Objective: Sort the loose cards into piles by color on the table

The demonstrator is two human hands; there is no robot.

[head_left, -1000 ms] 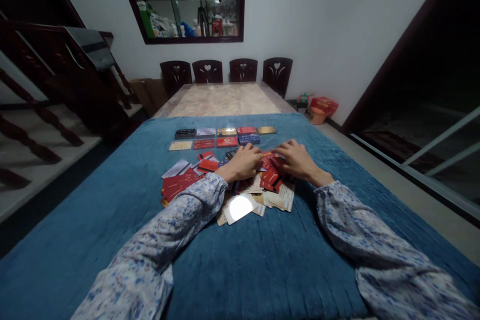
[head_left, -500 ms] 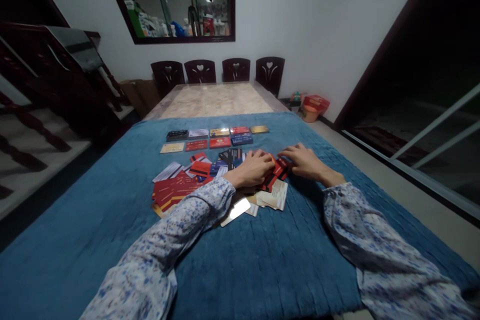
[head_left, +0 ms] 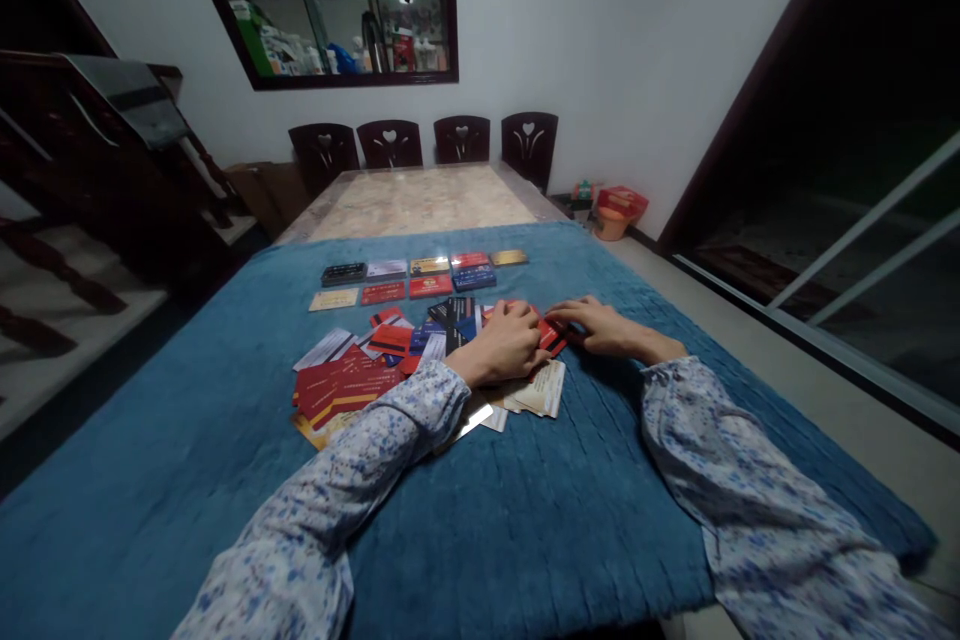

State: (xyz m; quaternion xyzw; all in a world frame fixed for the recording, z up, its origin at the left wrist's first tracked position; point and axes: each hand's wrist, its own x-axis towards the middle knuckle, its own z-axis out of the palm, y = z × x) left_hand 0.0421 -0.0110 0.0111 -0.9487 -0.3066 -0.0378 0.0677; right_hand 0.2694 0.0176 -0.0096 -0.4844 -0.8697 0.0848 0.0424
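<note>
A loose heap of plastic cards in red, blue, black, white and cream lies on the blue cloth. My left hand (head_left: 506, 345) is bent over the heap's right side, fingers curled down onto red cards (head_left: 553, 338); the fingertips are partly hidden. From the right, my right hand (head_left: 592, 325) closes its fingers on the right edge of those same red cards, thumb low. Dark red cards with yellow stripes (head_left: 349, 385) fan out at the left of the heap. Cream cards (head_left: 546, 390) lie under and in front of my left hand. Black cards (head_left: 454, 315) sit just behind it.
Behind the heap stand two rows of sorted card stacks, among them a black stack (head_left: 344, 274), a blue stack (head_left: 474, 277) and a gold one (head_left: 509, 258). The blue cloth (head_left: 187, 420) covers the near table. Chairs (head_left: 529, 145) line the far end.
My right hand has moved in closer to the red cards, its fingers lower over their edge. My left hand has shifted slightly over them. The whole view has turned a little right.
</note>
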